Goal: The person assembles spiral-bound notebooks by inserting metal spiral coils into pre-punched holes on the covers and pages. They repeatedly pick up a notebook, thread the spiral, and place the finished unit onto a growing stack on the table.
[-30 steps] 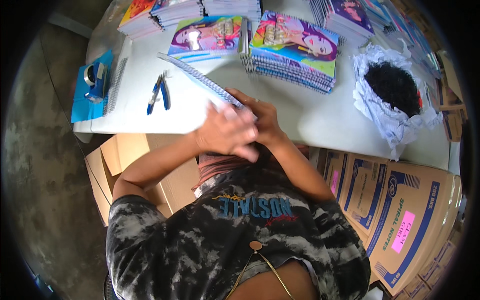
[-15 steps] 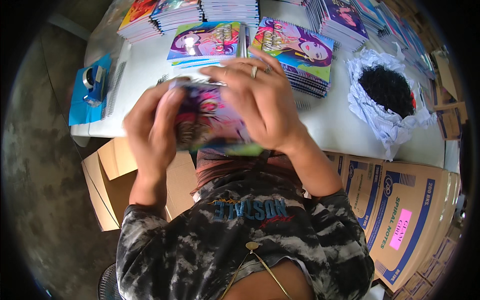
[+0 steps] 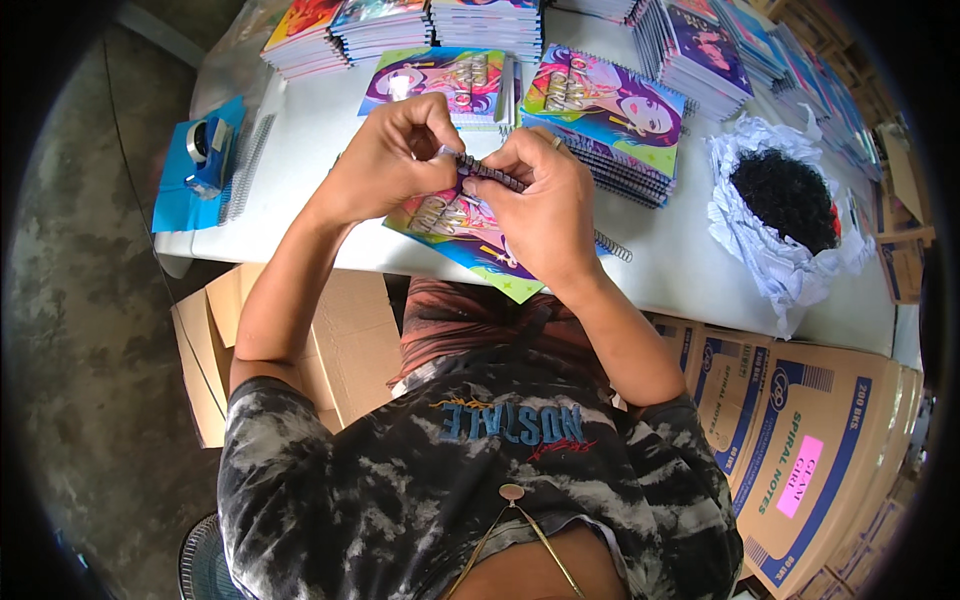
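Observation:
A notebook (image 3: pixel 465 230) with a colourful illustrated cover lies tilted at the table's front edge, one corner jutting out over my lap. Along its far edge runs a dark spiral coil (image 3: pixel 492 177). My left hand (image 3: pixel 385 165) pinches the coil's left end between thumb and forefinger. Farther right along the same coil, the thumb and fingers of my right hand (image 3: pixel 545 200) are closed on it. Beyond my right wrist a length of wire coil (image 3: pixel 612 246) shows; whether it joins the notebook is hidden.
Behind my hands sit a notebook stack (image 3: pixel 605 110) and another notebook pile (image 3: pixel 435 80). Taller stacks (image 3: pixel 485 30) line the far side. Crumpled paper with a black tangled bundle (image 3: pixel 785 200) is at right. A blue tape dispenser (image 3: pixel 207 160) sits left; cartons (image 3: pixel 800 450) stand below right.
The notebook, blurred and lifted between both hands before, now rests tilted lower at the table edge. Both hands have moved in to pinch its coil.

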Motion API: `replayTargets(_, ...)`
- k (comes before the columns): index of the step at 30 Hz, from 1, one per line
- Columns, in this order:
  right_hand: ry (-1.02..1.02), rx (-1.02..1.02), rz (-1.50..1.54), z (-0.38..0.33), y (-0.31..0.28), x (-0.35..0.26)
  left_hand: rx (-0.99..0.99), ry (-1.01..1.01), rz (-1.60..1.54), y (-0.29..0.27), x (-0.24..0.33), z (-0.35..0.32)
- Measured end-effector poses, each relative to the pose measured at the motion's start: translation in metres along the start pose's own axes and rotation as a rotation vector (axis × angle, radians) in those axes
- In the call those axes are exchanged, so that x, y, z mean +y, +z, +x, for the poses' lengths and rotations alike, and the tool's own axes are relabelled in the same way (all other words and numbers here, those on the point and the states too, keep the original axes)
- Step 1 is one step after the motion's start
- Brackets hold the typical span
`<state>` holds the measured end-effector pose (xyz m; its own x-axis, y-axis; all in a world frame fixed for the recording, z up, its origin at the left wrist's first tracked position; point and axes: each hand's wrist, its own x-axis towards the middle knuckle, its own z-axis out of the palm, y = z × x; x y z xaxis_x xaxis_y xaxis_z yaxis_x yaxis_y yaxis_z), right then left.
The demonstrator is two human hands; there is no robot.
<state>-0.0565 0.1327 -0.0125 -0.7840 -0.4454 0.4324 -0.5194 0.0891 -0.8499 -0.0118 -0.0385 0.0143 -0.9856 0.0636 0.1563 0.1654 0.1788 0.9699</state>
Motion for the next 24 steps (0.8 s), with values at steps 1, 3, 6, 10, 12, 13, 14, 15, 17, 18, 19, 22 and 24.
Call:
replayTargets(1, 0.002, -0.004, 0.04, 0.0, 0.0, 0.003, -0.045, -0.025, 0.037, -0.003, 0.003, 0.003)
replayTargets(3, 0.033, 0.116, 0.267, 0.003, -0.006, 0.013, 0.012, 0.122, 0.327, 0.001, 0.018, 0.013)
replayTargets(6, -0.085, 0.501, 0.537, 0.023, -0.039, 0.026, 0.564, 0.382, 0.858, 0.003, 0.025, 0.026)
replayTargets(10, -0.056, 0.774, 0.624, 0.027, -0.064, 0.047, 0.507, 0.096, -0.144, 0.041, -0.011, 0.07)
replayTargets(12, 0.023, 0.812, 0.07, 0.014, -0.071, 0.087, 0.615, 0.117, 0.081, 0.054, -0.029, 0.091)
replayTargets(13, 0.077, 0.787, -0.364, 0.003, -0.077, 0.112, 0.662, 0.104, 0.347, 0.061, -0.042, 0.097)
replayTargets(14, 0.134, 0.739, -0.794, -0.004, -0.081, 0.13, 0.703, 0.089, 0.616, 0.067, -0.061, 0.102)
replayTargets(15, 0.083, 0.751, -0.729, -0.007, -0.083, 0.14, 0.761, 0.355, 1.045, 0.06, -0.093, 0.106)
replayTargets(17, -0.008, 0.782, -0.605, -0.008, -0.088, 0.156, 0.788, 0.262, 0.698, 0.067, -0.118, 0.106)
replayTargets(18, 0.044, 0.775, -0.417, -0.005, -0.09, 0.158, 0.759, 0.157, 0.415, 0.074, -0.124, 0.103)
replayTargets(19, 0.093, 0.763, -0.226, 0.002, -0.088, 0.159, 0.794, 0.12, 0.37, 0.08, -0.129, 0.104)
replayTargets(22, 0.082, 0.878, -0.112, 0.013, -0.083, 0.17, 0.94, 0.131, 0.23, 0.1, -0.138, 0.106)
replayTargets(24, 0.114, 0.918, -0.134, 0.014, -0.081, 0.179, 1.071, 0.331, 0.123, 0.106, -0.15, 0.112)
